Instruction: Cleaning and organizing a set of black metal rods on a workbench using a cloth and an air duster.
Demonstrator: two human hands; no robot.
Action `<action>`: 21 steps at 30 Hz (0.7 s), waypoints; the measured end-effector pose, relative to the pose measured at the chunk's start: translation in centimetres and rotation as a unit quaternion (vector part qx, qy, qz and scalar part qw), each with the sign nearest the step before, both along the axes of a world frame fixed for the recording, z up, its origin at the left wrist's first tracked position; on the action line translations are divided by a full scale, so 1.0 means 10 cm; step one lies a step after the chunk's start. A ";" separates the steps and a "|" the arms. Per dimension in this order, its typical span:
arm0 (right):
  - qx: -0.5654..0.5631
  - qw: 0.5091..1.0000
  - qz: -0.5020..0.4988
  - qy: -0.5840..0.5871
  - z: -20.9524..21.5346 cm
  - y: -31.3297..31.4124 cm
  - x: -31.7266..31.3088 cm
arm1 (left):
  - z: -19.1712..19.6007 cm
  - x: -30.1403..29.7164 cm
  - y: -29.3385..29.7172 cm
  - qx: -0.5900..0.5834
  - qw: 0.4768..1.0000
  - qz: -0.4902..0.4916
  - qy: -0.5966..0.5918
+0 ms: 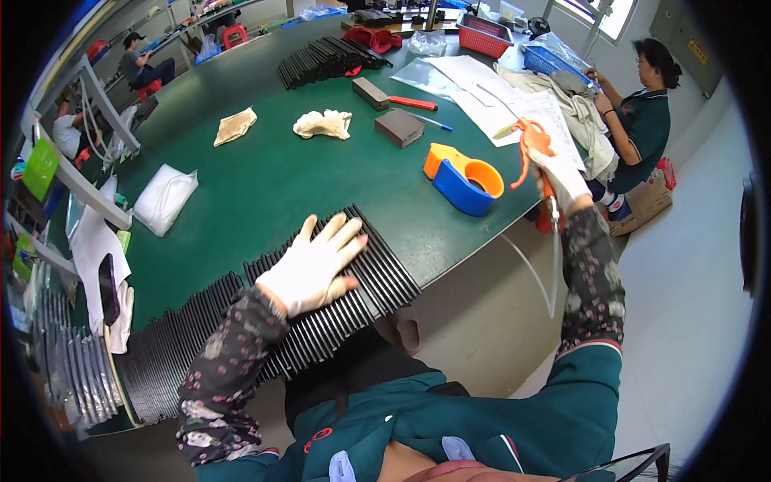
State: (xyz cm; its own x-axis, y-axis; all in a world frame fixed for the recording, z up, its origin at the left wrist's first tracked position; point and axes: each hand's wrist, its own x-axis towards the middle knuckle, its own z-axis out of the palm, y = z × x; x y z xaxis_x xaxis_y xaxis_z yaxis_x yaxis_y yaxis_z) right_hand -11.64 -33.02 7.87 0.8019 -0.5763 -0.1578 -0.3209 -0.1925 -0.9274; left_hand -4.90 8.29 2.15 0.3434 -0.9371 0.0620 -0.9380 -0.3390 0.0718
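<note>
Now left hand (312, 265), gloved, fingers spread, presses flat on row of black strips (321, 297) at near edge of green table (265, 177). Right hand (558, 178) grips orange air gun (532, 153), raised beside table edge. Strips look thin, stiff, light, likely slippery, prone to topple; best held by pressing row ends together.

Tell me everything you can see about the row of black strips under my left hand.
The row of black strips looks like thin, matte, plastic-like slats set side by side in a long band. It curves along the near edge of the green table. The gloved left hand rests flat on its right part, fingers spread.
</note>
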 end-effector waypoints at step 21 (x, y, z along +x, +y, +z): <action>-0.342 0.939 0.027 -0.032 -0.77 -0.87 0.77 | 0.24 -1.39 0.71 0.007 0.965 0.251 0.073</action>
